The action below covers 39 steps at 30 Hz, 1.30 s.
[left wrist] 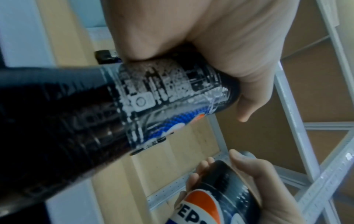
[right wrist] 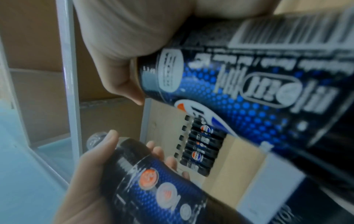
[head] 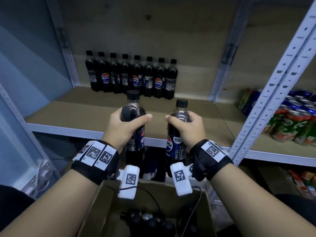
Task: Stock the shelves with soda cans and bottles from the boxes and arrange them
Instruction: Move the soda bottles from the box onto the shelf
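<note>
Before the shelf, each hand's grip circles its bottle's shoulder.

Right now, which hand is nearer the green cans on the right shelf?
Right. The right hand grips a bottle near the middle shelf's front edge, on the green cans' side; the left hand, gripping another bottle, is farther away.
</note>
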### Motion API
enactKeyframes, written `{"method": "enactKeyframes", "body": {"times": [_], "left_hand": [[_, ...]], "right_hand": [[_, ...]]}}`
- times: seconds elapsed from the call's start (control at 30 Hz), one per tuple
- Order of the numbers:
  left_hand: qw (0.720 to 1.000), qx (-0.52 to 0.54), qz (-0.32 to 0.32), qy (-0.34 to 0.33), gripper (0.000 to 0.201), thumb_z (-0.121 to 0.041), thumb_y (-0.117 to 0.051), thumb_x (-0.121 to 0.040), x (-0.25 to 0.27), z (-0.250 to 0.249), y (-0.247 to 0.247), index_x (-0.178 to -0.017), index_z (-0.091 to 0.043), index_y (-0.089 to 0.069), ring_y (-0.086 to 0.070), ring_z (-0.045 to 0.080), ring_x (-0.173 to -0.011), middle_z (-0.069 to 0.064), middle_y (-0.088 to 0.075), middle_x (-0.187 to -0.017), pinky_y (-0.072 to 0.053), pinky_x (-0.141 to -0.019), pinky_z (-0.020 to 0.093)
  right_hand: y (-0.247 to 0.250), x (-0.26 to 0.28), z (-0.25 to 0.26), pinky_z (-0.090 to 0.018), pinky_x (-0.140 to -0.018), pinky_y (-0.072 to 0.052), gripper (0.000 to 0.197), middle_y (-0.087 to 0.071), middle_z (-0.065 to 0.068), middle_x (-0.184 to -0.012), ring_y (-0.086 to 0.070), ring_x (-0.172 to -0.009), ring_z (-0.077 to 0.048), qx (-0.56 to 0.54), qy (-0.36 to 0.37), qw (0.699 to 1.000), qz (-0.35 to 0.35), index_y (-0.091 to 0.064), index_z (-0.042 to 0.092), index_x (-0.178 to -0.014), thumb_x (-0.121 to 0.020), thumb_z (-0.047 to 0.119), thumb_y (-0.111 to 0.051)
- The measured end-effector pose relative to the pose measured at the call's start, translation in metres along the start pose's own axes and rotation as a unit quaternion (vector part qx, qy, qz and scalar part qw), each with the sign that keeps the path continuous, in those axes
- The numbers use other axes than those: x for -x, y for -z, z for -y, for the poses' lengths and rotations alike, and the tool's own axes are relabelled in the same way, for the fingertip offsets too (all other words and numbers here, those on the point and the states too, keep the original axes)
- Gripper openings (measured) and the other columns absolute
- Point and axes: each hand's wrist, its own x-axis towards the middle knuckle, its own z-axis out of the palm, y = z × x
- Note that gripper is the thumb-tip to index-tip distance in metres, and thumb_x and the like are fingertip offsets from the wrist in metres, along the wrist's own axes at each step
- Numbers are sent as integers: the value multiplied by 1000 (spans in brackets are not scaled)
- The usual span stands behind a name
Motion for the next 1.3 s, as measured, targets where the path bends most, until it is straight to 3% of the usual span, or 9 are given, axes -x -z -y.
{"method": "enactKeyframes", "body": {"times": [0.1, 0.2, 0.33, 0.5, 0.63, 0.8, 1.0, 1.17, 1.3], "left_hand": [[1000, -5, 8, -17, 41, -32, -94, -61, -30, -20, -14, -88, -17, -67, -70, 23, -79, 0, -71, -80, -57, -71, 34], [999, -5, 21, -32, 20, -21, -86, -74, -63, -37, -35, -83, -20, -68, -69, 14, -74, -4, -71, -77, -54, -66, 25], [999, -15, 29, -28, 28, -21, -88, -72, -107, -41, -69, -93, -15, -70, -71, 19, -77, 3, -75, -85, -57, -71, 32], [1000, -17, 3, -3, 37, -24, -90, -68, -149, -15, -116, -98, -16, -71, -72, 19, -74, 3, -76, -86, -56, -65, 31], [999, -44, -14, 5, 37, -27, -91, -67, -168, 21, -146, -97, -23, -70, -74, 16, -83, -5, -77, -88, -60, -77, 36], [998, -67, -7, 0, 37, -22, -90, -70, -181, 54, -165, -99, -18, -68, -74, 17, -83, -1, -77, -90, -61, -85, 41], [997, -79, 1, -5, 37, -21, -88, -75, -185, 75, -159, -105, -21, -67, -72, 8, -82, -5, -76, -92, -57, -78, 25], [983, -166, 75, -32, 49, -13, -89, -73, -186, 87, -146, -108, -28, -60, -66, -7, -89, -12, -71, -100, -49, -81, 11], [978, -198, 73, 0, 55, -14, -92, -69, -183, 96, -131, -114, -17, -61, -67, 4, -94, -8, -70, -101, -48, -82, 19]], "right_hand": [[9, -34, 23, -48, -72, -59, 21, -70, -4, -69, -66, -66, -23, -2, 27, 1000, -5, -68, 21, -67, -70, 24, -89], [18, -68, 47, -41, -69, -57, 22, -68, 0, -69, -65, -66, -20, -3, 71, 997, -7, -67, 18, -73, -73, 25, -87], [34, -109, 59, -33, -68, -57, 20, -70, 7, -69, -68, -66, -13, 11, 95, 995, -20, -68, 17, -79, -79, 25, -86], [60, -150, 39, -27, -70, -55, 28, -75, 3, -83, -72, -75, -14, 54, 86, 991, -84, -71, 17, -93, -79, 36, -85], [71, -171, 9, -20, -66, -51, 28, -73, 7, -84, -69, -75, -7, 85, 58, 989, -106, -69, 20, -95, -79, 37, -85], [79, -185, -21, -12, -62, -49, 26, -75, 3, -87, -69, -76, -10, 99, 43, 988, -111, -71, 18, -97, -80, 32, -84], [91, -184, -30, -22, -72, -55, 22, -74, 3, -85, -70, -77, -9, 75, 57, 991, -91, -68, 19, -92, -81, 28, -85], [91, -178, -37, -37, -85, -60, 41, -75, -2, -97, -73, -89, -17, 102, 46, 991, -68, -65, 16, -106, -76, 30, -89], [101, -165, -34, -38, -91, -56, 54, -69, 4, -107, -67, -98, -17, 213, -3, 976, -45, -53, 25, -109, -71, 34, -91]]}}
